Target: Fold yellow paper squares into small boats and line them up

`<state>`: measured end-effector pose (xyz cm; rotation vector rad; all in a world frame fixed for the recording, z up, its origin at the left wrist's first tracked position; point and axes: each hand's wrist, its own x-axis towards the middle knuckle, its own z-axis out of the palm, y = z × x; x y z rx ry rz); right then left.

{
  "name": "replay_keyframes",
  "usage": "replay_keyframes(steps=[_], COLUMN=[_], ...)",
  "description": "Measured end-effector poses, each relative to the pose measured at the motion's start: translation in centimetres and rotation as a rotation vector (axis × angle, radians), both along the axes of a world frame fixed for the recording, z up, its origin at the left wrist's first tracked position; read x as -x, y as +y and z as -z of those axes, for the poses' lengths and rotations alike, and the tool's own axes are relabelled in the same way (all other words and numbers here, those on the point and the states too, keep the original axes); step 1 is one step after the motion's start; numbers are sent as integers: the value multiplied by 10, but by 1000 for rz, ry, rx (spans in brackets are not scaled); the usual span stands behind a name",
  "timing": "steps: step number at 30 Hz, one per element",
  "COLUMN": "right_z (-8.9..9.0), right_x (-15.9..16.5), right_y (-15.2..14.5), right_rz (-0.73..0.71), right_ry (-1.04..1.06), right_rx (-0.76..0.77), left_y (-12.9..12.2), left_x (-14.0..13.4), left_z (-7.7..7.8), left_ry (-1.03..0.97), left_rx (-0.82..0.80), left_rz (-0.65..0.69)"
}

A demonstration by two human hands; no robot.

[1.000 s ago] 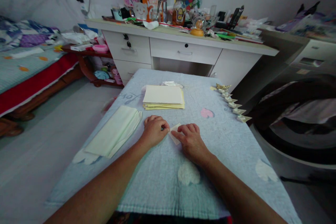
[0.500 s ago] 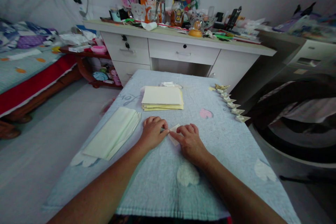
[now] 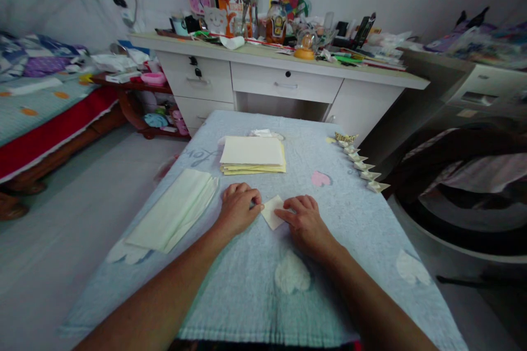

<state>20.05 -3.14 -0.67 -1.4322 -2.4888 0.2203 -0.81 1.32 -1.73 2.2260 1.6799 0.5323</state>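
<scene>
Both hands are down on the blue-clothed desk (image 3: 354,230), pressing a small folded paper (image 3: 273,213) between them. Left hand (image 3: 237,210) is curled at its edge, right hand (image 3: 307,223) flat, fingertips on it. The paper stack (image 3: 252,154) sits just behind.

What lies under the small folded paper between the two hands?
The small folded paper rests flat on the light blue towel. The right hand presses its right edge, the left hand touches its left. Whatever the towel covers is hidden.
</scene>
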Motion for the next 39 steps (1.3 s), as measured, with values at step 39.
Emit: replay_keyframes(steps=[39], right_z=[3], right_x=[9], right_y=[13], right_rz=[120], right_ry=[543], right_rx=[45], left_y=[-2], left_x=[-14], left_z=[-3], left_ry=[-568], left_rx=[172], left_rz=[182])
